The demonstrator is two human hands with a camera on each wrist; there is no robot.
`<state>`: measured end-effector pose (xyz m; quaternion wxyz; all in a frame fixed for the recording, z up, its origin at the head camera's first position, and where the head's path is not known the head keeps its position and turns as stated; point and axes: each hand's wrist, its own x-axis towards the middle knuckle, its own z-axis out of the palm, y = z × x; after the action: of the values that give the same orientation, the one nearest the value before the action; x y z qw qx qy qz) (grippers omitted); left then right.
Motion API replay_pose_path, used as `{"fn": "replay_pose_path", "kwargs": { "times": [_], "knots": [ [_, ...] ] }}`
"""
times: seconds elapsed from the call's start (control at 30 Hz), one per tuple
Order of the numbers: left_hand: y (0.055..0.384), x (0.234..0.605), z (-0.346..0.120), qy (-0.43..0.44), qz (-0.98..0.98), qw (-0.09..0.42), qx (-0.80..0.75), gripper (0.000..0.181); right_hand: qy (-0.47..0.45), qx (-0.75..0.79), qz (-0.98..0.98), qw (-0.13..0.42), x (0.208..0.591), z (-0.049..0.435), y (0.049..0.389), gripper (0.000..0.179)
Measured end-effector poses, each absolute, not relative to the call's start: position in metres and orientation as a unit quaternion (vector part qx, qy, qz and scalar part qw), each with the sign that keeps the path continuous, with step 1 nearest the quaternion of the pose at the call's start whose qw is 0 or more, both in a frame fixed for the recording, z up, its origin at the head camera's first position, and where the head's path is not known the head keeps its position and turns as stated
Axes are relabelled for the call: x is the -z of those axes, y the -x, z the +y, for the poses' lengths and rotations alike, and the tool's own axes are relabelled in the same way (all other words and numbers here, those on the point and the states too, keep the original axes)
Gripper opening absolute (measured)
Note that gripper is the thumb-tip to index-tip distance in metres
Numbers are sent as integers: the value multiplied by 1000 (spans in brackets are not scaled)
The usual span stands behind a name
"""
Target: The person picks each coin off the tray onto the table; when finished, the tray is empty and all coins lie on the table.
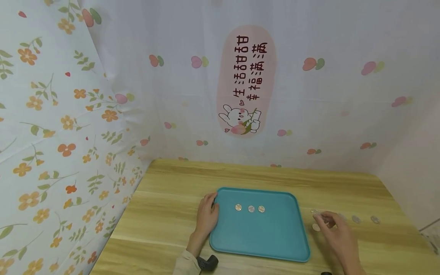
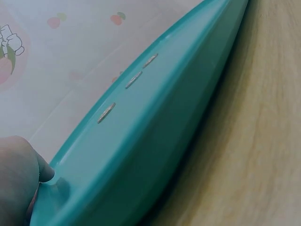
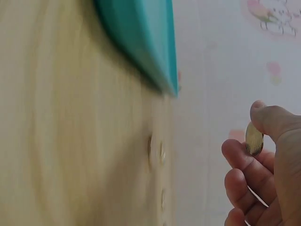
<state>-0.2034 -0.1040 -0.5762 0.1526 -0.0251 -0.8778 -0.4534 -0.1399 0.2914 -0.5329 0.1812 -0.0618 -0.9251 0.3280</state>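
A blue-green tray [image 1: 258,236] lies on the wooden table with three coins in a row on it: a left coin [image 1: 238,207], a middle coin [image 1: 251,209] and a right coin [image 1: 261,209]. My left hand [image 1: 207,215] holds the tray's left edge. Its thumb [image 2: 45,170] lies over the rim in the left wrist view; the other fingers are mostly hidden there. To the right of the tray, my right hand [image 1: 338,235] is raised over the table. It pinches a gold-toned coin [image 3: 254,140] between thumb and fingers.
More coins lie on the table right of the tray: a near coin [image 1: 316,227], a silvery coin [image 1: 356,219] and a far-right coin [image 1: 375,219]. The wooden table [image 1: 165,214] meets a printed curtain [image 1: 185,95] at the back and a floral one [image 1: 51,152] at left.
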Motion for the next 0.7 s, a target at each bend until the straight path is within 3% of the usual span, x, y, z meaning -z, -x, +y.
{"fn": "replay_pose_path", "kwargs": {
  "times": [0.43,0.7],
  "knots": [
    [203,578,-102,24,-881,143,451,38,138,-311,-932,127,562,343,124,47],
    [203,579,-105,33,-879,161,447,38,77,-297,-937,167,580,346,130,40]
  ]
}}
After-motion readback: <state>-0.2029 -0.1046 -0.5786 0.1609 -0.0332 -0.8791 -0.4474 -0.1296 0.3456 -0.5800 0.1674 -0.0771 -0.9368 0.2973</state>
